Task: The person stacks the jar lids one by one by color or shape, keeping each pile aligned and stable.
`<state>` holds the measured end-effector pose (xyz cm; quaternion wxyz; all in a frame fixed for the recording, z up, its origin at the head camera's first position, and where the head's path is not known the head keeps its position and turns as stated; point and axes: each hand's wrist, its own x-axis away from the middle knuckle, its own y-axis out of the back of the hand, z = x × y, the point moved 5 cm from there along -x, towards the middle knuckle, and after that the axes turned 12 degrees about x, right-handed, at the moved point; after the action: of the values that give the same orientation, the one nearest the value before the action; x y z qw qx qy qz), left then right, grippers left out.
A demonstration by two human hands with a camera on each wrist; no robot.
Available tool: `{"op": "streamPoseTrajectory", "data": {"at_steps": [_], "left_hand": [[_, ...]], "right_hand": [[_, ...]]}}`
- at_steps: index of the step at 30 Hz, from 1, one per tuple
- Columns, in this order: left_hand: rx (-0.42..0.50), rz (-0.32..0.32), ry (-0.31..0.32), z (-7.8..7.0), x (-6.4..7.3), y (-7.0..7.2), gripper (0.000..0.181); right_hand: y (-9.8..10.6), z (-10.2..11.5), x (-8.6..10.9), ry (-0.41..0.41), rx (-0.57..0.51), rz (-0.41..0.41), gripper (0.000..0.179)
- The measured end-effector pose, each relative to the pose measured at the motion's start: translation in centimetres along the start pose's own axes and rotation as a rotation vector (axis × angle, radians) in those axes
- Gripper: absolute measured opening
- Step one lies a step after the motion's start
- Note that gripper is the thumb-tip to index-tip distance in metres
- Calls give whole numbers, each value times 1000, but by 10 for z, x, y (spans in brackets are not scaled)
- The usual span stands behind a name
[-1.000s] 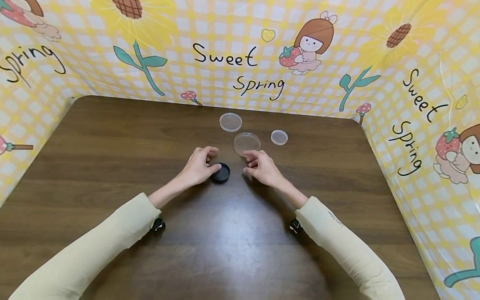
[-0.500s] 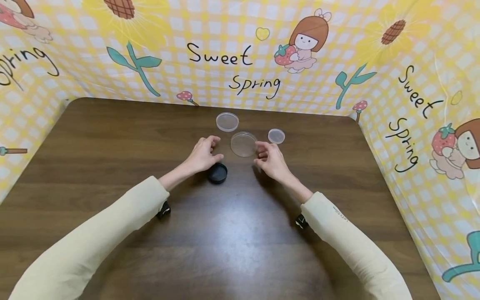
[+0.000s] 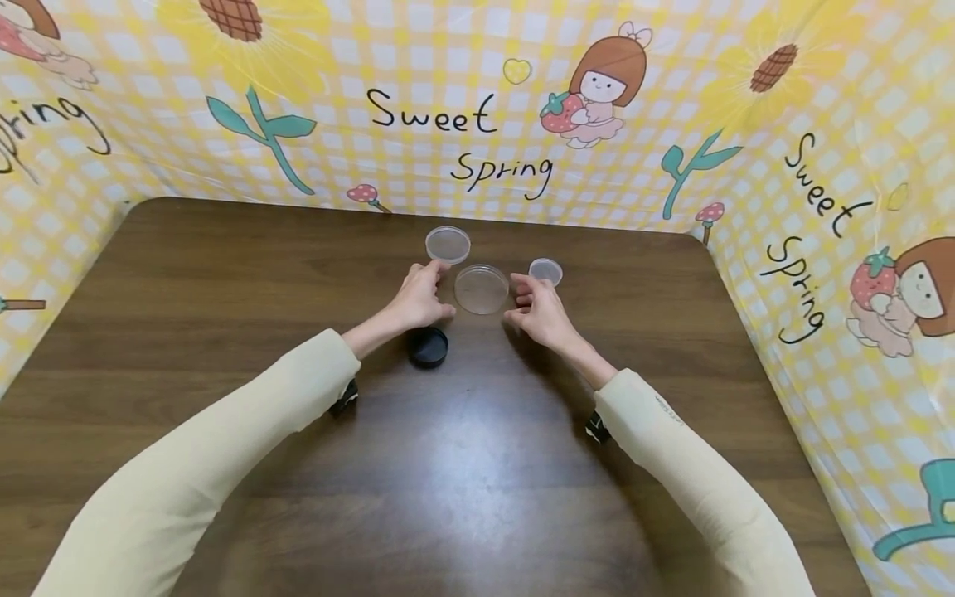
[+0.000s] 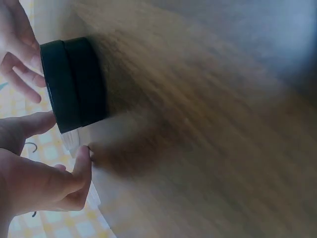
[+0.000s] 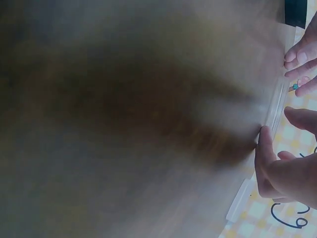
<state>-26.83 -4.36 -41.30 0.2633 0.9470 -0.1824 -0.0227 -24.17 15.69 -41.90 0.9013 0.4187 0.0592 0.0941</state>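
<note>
A large clear petri dish (image 3: 481,292) lies on the table between my two hands. My left hand (image 3: 420,300) is at its left side, fingers loosely bent, thumb tip just short of the rim. To its right is my right hand (image 3: 543,313), thumb and forefinger spread near the rim. Neither hand grips anything. Just below my left hand sits a round black container (image 3: 429,348) with a raised rim; the left wrist view shows its ridged side wall (image 4: 74,84). In the right wrist view the dish's clear edge (image 5: 278,106) shows beside the right fingers.
Another clear round dish (image 3: 448,245) lies behind, near the left fingertips. A smaller clear dish (image 3: 545,272) is just beyond the right hand. The wooden table (image 3: 224,274) is bounded at the back and sides by a yellow checked cloth (image 3: 418,50).
My left hand has left the black container and moved up and right to the large dish. The right hand has shifted from the dish's front to its right side.
</note>
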Motion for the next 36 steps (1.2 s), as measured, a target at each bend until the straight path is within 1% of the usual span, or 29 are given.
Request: {"op": "streamPoseTrajectory", "data": {"at_steps": [4, 9, 13, 16, 20, 25, 32, 36], "left_hand": [[1, -13, -2, 1, -4, -2, 79], [17, -20, 14, -1, -10, -4, 88], [25, -39, 40, -5, -14, -4, 89], [17, -34, 60, -7, -16, -5, 86], [-1, -6, 63, -9, -18, -9, 85], [-9, -4, 51, -10, -20, -13, 87], [-28, 10, 50, -10, -19, -16, 83], [-58, 10, 48, -10, -22, -17, 81]], "right_hand": [[-5, 2, -8, 2, -20, 28, 65], [-9, 6, -14, 10, -55, 82, 70], [-8, 10, -17, 18, -36, 110, 73], [-8, 12, -20, 17, -8, 123, 75], [-9, 11, -26, 17, 13, 118, 77], [-10, 10, -30, 24, 42, 97, 73], [-11, 9, -32, 30, 83, 117, 71], [-11, 9, -33, 9, 81, 127, 74]]}}
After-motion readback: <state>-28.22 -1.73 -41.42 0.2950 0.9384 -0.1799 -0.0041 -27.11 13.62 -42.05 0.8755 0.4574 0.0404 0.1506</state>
